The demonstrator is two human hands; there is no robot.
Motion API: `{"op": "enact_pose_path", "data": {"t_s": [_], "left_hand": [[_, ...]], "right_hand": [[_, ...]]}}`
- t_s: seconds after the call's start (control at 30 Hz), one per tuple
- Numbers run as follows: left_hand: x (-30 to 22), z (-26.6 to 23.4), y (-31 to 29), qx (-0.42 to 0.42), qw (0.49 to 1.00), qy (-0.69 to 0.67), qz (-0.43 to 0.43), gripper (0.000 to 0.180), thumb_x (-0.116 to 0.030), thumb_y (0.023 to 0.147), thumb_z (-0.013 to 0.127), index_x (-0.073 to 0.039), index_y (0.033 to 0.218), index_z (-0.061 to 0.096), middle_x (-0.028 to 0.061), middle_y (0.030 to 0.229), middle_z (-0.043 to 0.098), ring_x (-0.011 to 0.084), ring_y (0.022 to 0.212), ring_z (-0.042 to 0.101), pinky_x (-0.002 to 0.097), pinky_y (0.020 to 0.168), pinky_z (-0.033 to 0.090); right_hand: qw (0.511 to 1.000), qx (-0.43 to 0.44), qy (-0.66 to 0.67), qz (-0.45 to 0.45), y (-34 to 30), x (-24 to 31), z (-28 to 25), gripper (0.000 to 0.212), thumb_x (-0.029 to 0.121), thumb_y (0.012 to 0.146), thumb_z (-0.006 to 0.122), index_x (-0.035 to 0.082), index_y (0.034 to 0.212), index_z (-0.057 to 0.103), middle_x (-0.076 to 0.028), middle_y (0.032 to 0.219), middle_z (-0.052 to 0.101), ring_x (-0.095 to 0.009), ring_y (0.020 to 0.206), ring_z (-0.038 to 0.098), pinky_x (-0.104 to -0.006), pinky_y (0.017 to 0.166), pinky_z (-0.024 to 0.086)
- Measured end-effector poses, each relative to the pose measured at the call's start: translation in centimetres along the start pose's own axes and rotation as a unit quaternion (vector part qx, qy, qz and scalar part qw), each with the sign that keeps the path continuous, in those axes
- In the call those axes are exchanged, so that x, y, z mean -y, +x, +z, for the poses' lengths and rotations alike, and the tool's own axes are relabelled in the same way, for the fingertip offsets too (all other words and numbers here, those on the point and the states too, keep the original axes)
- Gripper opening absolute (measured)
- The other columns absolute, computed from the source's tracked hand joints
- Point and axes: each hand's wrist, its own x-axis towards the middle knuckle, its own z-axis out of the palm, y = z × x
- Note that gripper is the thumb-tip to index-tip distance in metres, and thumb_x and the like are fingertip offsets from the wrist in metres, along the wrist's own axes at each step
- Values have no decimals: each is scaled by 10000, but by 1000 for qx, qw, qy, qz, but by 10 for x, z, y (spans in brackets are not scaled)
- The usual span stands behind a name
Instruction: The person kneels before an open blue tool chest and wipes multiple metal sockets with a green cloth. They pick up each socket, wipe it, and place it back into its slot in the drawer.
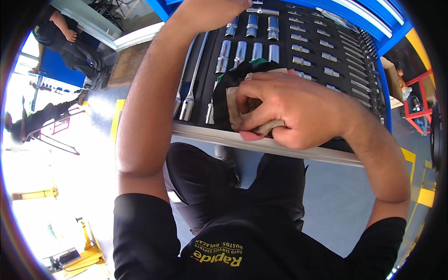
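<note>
My right hand (294, 109) is closed around a bunched bundle of rags (231, 105), with black, beige, pink and green cloth showing. It rests over the front of an open tool drawer (261, 140), on the black foam tray. My left hand (212, 14) reaches to the drawer's far side, partly cut off by the upper edge. Its fingertips come together beside a small chrome piece (257, 2); whether they grip it is unclear. Rows of chrome sockets (252, 25) lie in the foam between my hands. Long chrome-handled tools (189, 100) lie under my left forearm.
Smaller sockets (301, 49) and thin bits (354, 60) fill the drawer's right side. The blue cabinet (368, 18) rises beyond it. A red rack (417, 102) stands at right. At far left, a person in dark clothes (70, 42) stands by a doorway with a brown mat (128, 67).
</note>
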Motion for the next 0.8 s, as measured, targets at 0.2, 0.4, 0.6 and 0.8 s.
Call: {"op": "enact_pose_path", "data": {"t_s": [0.2,0.4,0.6,0.8], "left_hand": [[-7,7,-3,48,998,1,-42,256,-219,887,738,33,926,725,152,725,712,213,660,694,363,639,547],[-10,10,-8,119,992,29,-38,302,-282,904,726,14,964,735,189,845,748,273,787,733,392,728,568],[0,20,-13,99,995,12,-8,246,-239,934,737,6,940,724,95,792,725,148,628,675,288,569,524],[-37,11,-24,259,963,40,55,194,-206,947,713,-15,962,744,84,789,720,141,670,669,295,633,537]], "right_hand": [[996,-73,-29,47,-7,-21,-1,290,-60,692,617,71,871,803,-77,1058,667,-315,1086,616,-428,974,486],[991,-87,-28,98,0,-19,-5,212,-102,725,579,-8,806,752,-83,1109,693,-295,1068,663,-404,952,525],[936,-305,-57,167,-29,-70,-44,176,-61,888,533,-66,962,692,-106,955,665,-190,940,682,-318,876,526],[810,-454,86,362,-57,-79,-87,230,142,949,622,1,1111,703,-39,801,671,-110,718,596,-293,670,490]]}}
